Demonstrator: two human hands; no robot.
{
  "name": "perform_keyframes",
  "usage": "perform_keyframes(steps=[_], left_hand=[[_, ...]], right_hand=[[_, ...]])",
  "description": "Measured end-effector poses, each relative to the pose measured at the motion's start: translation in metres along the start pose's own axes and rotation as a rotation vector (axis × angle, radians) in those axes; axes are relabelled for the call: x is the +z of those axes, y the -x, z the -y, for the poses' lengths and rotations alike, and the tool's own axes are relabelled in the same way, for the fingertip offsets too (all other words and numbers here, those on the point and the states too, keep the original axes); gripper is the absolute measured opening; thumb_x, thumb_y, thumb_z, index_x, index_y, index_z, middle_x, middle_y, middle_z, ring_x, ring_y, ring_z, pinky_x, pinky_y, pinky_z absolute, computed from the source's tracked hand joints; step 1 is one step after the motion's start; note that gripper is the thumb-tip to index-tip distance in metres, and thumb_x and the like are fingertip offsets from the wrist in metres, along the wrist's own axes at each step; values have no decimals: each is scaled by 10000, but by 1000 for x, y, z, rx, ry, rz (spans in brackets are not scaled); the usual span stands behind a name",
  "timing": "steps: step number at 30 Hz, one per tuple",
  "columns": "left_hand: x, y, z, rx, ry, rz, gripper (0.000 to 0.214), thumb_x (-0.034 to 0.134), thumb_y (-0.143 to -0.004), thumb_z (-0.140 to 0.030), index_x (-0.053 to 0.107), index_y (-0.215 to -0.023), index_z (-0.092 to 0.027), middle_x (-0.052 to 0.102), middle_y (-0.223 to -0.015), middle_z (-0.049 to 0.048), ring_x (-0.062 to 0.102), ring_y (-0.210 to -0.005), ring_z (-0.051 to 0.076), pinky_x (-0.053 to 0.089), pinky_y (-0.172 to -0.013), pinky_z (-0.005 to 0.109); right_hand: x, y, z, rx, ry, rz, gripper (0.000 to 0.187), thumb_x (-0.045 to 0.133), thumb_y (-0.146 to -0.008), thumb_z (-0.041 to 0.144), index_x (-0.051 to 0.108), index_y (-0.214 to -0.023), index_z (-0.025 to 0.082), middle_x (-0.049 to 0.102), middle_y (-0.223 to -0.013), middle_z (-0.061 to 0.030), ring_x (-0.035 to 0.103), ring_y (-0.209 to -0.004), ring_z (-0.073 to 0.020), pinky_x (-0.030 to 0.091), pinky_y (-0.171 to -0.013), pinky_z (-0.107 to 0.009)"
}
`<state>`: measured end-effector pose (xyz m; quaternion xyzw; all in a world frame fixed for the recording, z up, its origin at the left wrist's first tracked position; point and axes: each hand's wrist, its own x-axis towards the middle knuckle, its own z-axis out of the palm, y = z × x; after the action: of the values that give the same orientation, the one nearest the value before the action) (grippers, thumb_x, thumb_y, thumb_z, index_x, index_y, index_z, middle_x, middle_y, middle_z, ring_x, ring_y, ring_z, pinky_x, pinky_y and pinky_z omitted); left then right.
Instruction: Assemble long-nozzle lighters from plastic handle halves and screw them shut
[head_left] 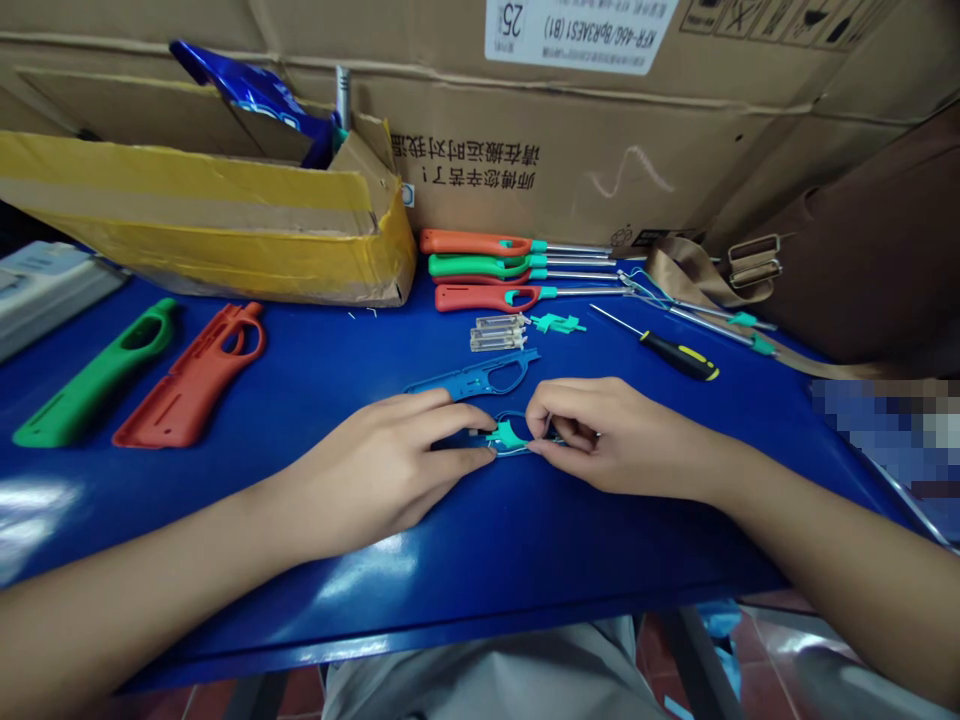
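Observation:
My left hand (397, 460) is closed, thumb and fingers gripping a blue lighter casing half (513, 453) low over the table. A teal trigger (510, 434) sits in that casing half, between my hands. At its right end my right hand (611, 437) pinches with thumb and forefinger; what lies between those fingertips is too small to make out. Just beyond my left fingers lies another blue casing half (472, 381). Farther back are clear lighter fuel tanks (497, 333) and loose teal triggers (556, 323).
Several assembled lighters (487, 297) lie in a row behind the parts. A screwdriver (679, 355) and metal lighter tubes (720, 328) are to the right. Green (97, 385) and red (191, 385) casing halves lie left, before a taped cardboard box (300, 250). A strap (679, 270) lies back right.

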<state>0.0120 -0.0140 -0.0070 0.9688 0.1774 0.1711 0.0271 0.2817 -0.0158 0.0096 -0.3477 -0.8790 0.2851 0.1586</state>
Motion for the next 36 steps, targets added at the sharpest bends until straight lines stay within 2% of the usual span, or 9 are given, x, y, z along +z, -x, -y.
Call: perform_keyframes(steps=[5,8,13,18,23,28,33,36], left_hand=[[0,-1,1,-18,23,39,308,495,-1029,-201,733,-1225,-201,697,-1245,128,680,-1049,281,601,-915,467],[1,-1,2,-21,43,49,320,484,-1035,-198,729,-1241,-195,694,-1241,138,667,-1091,277,589,-958,460],[3,1,3,-22,55,-5,308,498,-1036,-194,719,-1250,-184,712,-1221,128,669,-1115,275,597,-952,440],[8,3,3,-68,83,-97,240,564,-1023,-222,731,-1190,-183,730,-1198,100,702,-1069,246,606,-928,403],[12,3,4,-84,129,-141,213,605,-1007,-223,723,-1172,-157,759,-1155,82,709,-1047,230,598,-929,377],[14,1,3,-61,150,-169,196,612,-1000,-194,722,-1150,-131,778,-1142,65,702,-1022,225,589,-933,366],[13,1,3,-76,186,-183,194,632,-992,-202,710,-1156,-134,780,-1083,61,709,-989,208,591,-905,339],[12,0,3,-103,206,-160,213,630,-994,-214,693,-1186,-147,769,-1080,68,714,-1002,200,588,-913,330]], right_hand=[[3,1,0,-33,58,-1,116,567,-960,132,544,-876,209,538,-780,45,443,-624,-87,359,-635,-232],[5,3,-1,-38,95,-17,100,558,-987,172,546,-897,212,559,-813,37,450,-636,-90,363,-637,-238],[5,3,-2,-30,97,-40,19,590,-974,198,608,-972,203,605,-852,18,508,-665,-96,403,-653,-240],[6,3,-5,-75,93,-39,231,541,-1020,253,668,-1207,205,654,-975,-33,619,-824,-127,475,-744,-249],[5,8,-1,-72,351,47,329,530,-1028,351,658,-1314,250,625,-1026,-50,614,-852,-172,462,-666,-297],[0,9,10,-131,536,137,443,495,-1036,395,590,-1408,175,594,-1130,-109,609,-965,-234,494,-675,-346],[0,8,11,-126,488,130,448,516,-1028,437,617,-1376,173,604,-1129,-111,602,-979,-241,518,-714,-364],[1,3,0,-125,323,-15,364,540,-1024,427,689,-1275,210,618,-1092,-92,597,-974,-212,522,-772,-348]])
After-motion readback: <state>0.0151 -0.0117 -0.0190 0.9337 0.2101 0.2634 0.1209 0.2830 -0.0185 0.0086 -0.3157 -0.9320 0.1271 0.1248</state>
